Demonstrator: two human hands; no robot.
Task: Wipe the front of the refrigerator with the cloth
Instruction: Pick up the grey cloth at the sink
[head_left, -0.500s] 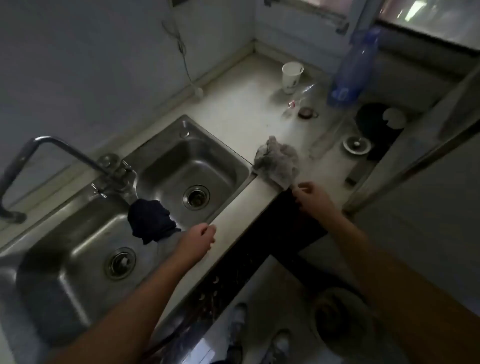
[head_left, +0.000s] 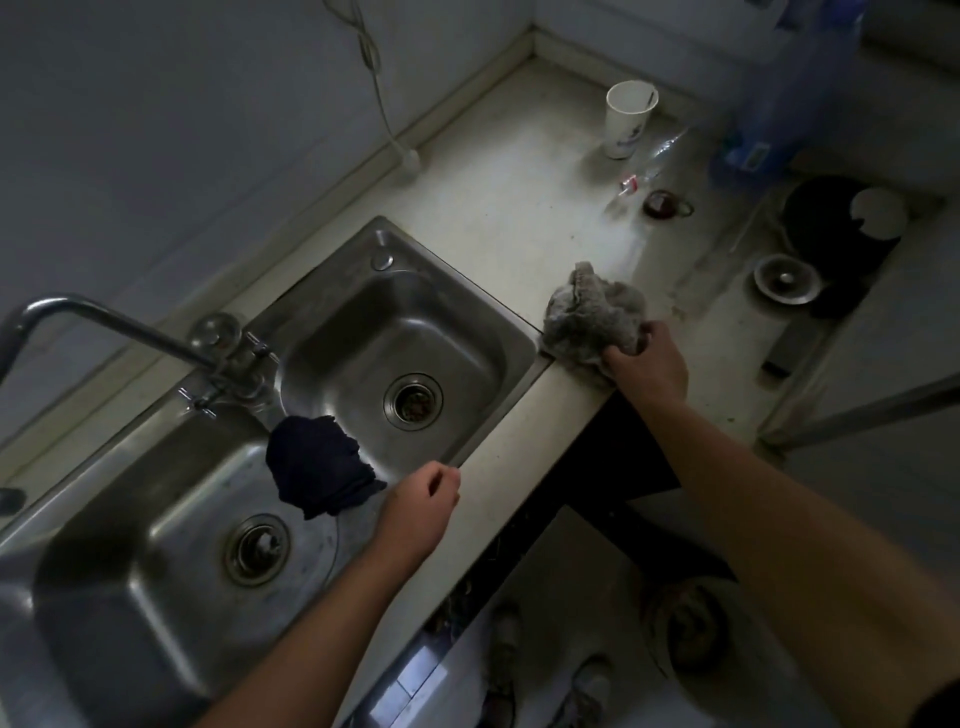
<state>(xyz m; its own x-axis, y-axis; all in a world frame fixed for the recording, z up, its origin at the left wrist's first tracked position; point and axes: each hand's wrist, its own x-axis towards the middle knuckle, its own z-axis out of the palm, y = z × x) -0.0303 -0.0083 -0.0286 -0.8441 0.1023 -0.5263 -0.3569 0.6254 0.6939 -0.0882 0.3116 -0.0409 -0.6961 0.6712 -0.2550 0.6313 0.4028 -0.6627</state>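
Note:
A crumpled grey cloth lies on the pale counter just right of the sink. My right hand closes on its near edge at the counter's front lip. My left hand hovers over the counter edge by the sink with fingers loosely curled and nothing in it. A tall pale panel at the far right may be the refrigerator's side; its front does not show.
A steel double sink with a tap fills the left. A dark blue rag hangs over its divider. At the back of the counter stand a paper cup, a blue bottle and a strainer.
My right hand has moved forward from the counter's front edge and taken hold of the grey cloth. The view has tilted down slightly. My left hand stays by the sink edge.

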